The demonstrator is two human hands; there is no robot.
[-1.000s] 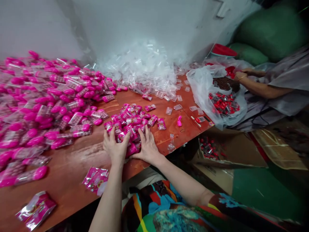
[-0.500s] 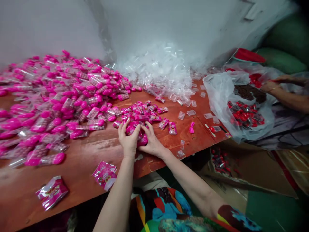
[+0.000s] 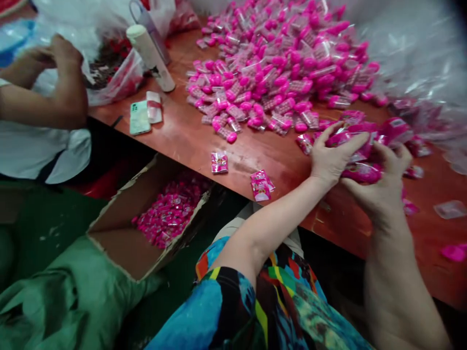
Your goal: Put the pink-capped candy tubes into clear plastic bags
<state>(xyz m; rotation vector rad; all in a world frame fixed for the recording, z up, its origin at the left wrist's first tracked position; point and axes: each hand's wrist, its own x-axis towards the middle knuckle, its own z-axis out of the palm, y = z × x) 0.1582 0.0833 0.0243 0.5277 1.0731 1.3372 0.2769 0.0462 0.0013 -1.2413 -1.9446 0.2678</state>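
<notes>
Landmark: the mound of pink-capped clear plastic tubes (image 3: pixel 270 73). Shiny pink foil packets (image 3: pixel 363 172) lie bunched at its near right edge; left hand (image 3: pixel 328 160) and right hand (image 3: pixel 386 189) cup them, fingers curled, gripping from both sides. Done well, I judge: even pressure, palms low, so none slips out. Counts: bunched packets overlap too much to tell; tubes likewise; one small pink foil sachet (image 3: pixel 219 162) on the mound's near side; one mint-green phone (image 3: pixel 139 117) left of the mound; one brown cardboard box (image 3: pixel 113 253) below it, near left
</notes>
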